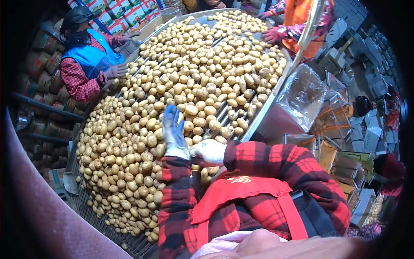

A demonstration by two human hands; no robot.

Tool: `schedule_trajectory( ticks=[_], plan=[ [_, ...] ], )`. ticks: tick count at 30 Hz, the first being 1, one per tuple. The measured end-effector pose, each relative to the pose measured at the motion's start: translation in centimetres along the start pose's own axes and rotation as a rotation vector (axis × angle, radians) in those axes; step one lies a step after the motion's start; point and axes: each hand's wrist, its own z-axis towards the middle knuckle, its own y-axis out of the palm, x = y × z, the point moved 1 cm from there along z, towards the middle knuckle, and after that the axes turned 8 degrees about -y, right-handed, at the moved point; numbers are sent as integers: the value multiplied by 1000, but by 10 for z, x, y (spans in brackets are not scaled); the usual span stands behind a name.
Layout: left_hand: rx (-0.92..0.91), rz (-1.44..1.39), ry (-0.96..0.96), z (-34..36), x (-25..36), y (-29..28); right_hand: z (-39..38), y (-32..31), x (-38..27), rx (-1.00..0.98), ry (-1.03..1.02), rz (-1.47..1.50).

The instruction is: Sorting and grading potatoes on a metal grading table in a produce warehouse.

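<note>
Many yellow potatoes (129, 181) cover a slatted sorting table (258, 125) with a pale metal rim. My left hand (172, 127), in a blue-and-white glove, is open, fingers together and stretched out, against the potatoes at mid-table. Just right of its wrist, my right hand (207, 152), in a white glove, has curled fingers among the potatoes at the near edge; what they hold, if anything, is hidden. Both my sleeves are red-and-black plaid.
A co-worker (84, 64) in a blue vest reaches in at the upper left; another (297, 21) in orange works at the upper right. Plastic-lined crates (302, 97) and cardboard boxes (366, 134) stand at the right, stacked cartons (118, 13) behind.
</note>
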Motion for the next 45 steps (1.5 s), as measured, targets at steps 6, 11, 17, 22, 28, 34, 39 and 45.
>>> schedule_trajectory(
  ticks=[6, 11, 17, 22, 28, 34, 39, 45],
  plan=[
    [259, 1521, 424, -23, -12, -64, -50, -81, 63, 170, 245, 96],
    [442, 1789, 324, 4, -18, -67, -77, -111, 142, 220, 243, -552],
    [586, 1750, 363, 124, -2, -62, 0, -126, 211, 239, 107, -590],
    [686, 1739, 89, 181, 3, -90, 74, -161, 251, 173, -39, -574],
    [742, 1872, -90, 231, 15, -59, 184, -128, 299, 12, -275, -574],
    [753, 1703, 80, 224, -11, -35, 212, -171, 334, 36, -321, -580],
    [390, 1833, -105, 202, -34, 50, 97, -207, 329, -219, -90, -593],
    [231, 1846, -26, 191, -79, 138, 88, -230, 353, -207, -40, -705]
  ],
)
